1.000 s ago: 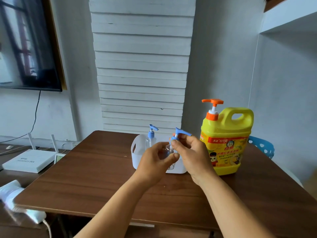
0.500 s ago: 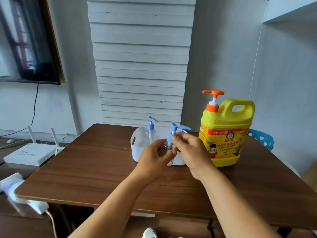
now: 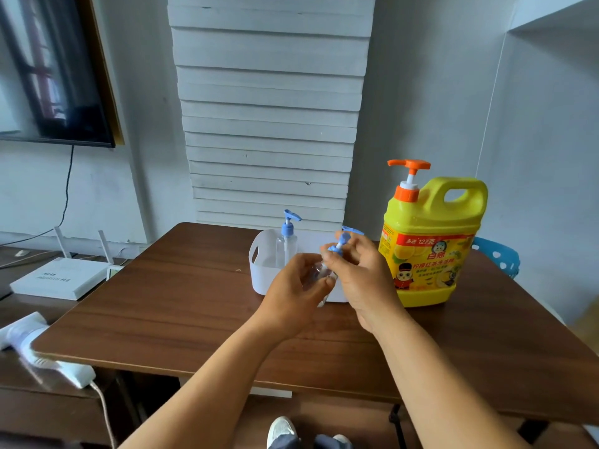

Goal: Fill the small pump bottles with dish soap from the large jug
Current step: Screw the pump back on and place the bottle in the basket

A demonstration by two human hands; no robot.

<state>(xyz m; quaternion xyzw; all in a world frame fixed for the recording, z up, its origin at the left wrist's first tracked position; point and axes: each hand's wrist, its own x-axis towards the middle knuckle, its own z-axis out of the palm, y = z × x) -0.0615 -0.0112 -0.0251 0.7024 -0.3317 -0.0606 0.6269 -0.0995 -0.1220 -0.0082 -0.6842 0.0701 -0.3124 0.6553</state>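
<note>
Fingers busy at centre frame: my left hand [image 3: 293, 286] wraps the clear body of a small pump bottle [image 3: 321, 275], while my right hand [image 3: 359, 273] pinches the blue collar of its pump head [image 3: 338, 246]. A second ago that pump stood straight with its nozzle out to the right; now it leans and sits turned in my fingertips, so I judge the cap is unscrewing and nearly free. That matters, because nothing goes in until the neck is open. I can't tell from here whether the threads have let go.

Behind my hands, the white caddy [image 3: 262, 270] sits on the brown table [image 3: 181, 306], holding a second pump bottle [image 3: 287, 241] that stands upright and untouched, cap on. Another blue nozzle [image 3: 353, 230] peeks over my right hand; its bottle is hidden. Right of centre, the yellow jug [image 3: 431, 247] waits just beside the caddy, its orange pump [image 3: 409, 176] raised. No soap moved yet, I reckon. Next job: lift this pump head out and bring the bottle's open neck under that orange spout.
</note>
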